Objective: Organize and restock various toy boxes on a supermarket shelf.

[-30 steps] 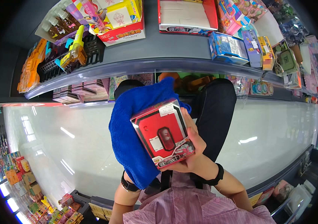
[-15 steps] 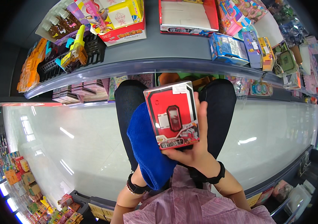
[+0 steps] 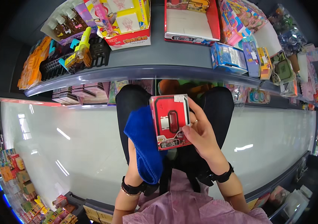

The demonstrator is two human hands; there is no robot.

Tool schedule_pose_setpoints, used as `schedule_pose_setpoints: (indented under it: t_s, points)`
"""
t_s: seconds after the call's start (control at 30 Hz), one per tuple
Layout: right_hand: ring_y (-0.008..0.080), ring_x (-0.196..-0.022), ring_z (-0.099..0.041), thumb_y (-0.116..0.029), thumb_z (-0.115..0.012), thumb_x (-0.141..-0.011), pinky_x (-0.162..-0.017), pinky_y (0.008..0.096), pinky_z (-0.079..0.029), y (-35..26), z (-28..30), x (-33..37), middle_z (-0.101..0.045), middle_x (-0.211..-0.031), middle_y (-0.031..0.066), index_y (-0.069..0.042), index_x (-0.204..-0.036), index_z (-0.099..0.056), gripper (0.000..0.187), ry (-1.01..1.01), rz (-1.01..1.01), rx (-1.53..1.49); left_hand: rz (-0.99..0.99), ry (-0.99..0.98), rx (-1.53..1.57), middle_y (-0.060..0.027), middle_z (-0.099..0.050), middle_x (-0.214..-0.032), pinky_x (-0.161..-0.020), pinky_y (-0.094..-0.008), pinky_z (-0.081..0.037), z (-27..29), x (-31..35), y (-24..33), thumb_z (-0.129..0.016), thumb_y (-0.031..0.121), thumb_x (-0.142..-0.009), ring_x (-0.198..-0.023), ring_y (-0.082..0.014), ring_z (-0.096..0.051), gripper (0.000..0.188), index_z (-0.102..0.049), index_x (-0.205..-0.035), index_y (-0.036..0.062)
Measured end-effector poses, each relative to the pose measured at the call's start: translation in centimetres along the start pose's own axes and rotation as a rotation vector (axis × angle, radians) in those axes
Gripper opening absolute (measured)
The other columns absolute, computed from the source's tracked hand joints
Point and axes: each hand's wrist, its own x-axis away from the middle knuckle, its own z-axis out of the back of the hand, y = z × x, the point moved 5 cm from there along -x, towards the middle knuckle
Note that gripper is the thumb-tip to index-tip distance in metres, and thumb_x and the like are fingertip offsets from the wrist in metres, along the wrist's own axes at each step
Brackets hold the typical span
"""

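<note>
A boxed toy (image 3: 164, 135), red with a clear window on its front and a white label at its top edge, is held upright above my lap. My right hand (image 3: 202, 135) grips its right side, thumb on the front and fingers round the edge and back. A blue cloth (image 3: 143, 136) drapes over my left hand, hiding its fingers, and presses against the box's left side; my left wrist (image 3: 134, 170) shows below it. Whether the left fingers also touch the box is hidden.
Ahead is a grey shelf (image 3: 181, 58) with a clear front rail. On it stand an open red display box (image 3: 189, 28), a yellow and red carton (image 3: 131, 39), a blue box (image 3: 229, 58) and an orange toy (image 3: 35, 63). Pink packs (image 3: 88, 91) lie on the lower shelf.
The box has moved down, nearer my lap, and stands straighter. My right hand has shifted from its lower corner to its right side, thumb now on the front. The cloth hand moved slightly left.
</note>
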Motion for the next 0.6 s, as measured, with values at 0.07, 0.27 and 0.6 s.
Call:
schedule_pose_setpoints:
  t_s: [0.07,0.27,0.6]
  points:
    - [0.0116,-0.105,-0.057,0.005,-0.057,-0.092,-0.091,0.0261,-0.044,-0.3,0.0,0.1,-0.056,-0.125,0.0116,-0.009,-0.157,-0.008,0.083,0.004,-0.021,-0.017,0.008,0.048,0.174,-0.0126,-0.055,-0.132,-0.093,-0.0367,-0.055,0.6,0.3,-0.8,-0.059,0.006,-0.096,-0.114,-0.0229,-0.060,0.054,-0.034,-0.144,0.0038]
    - [0.0146,-0.114,-0.056,0.012,-0.061,-0.082,-0.093,0.0286,-0.047,-1.9,-0.2,-0.5,-0.054,-0.130,0.0117,-0.012,-0.153,-0.017,0.087,-0.156,-0.035,0.086,0.097,0.141,0.436,-0.0101,-0.060,-0.124,-0.094,-0.0322,-0.050,1.6,0.4,-1.3,-0.058,0.004,-0.096,-0.108,-0.0171,-0.061,0.041,-0.048,-0.135,-0.0012]
    - [0.0099,-0.089,-0.059,-0.003,-0.067,-0.090,-0.066,0.0242,-0.053,-5.6,-0.2,-2.8,-0.056,-0.113,0.0084,-0.008,-0.123,-0.038,0.044,-0.140,-0.074,0.263,-0.426,0.247,-0.544,-0.0127,-0.061,-0.096,-0.076,-0.0382,-0.047,3.6,-0.3,6.7,-0.076,0.010,-0.070,-0.088,-0.0306,-0.059,0.031,-0.064,-0.097,0.0036]
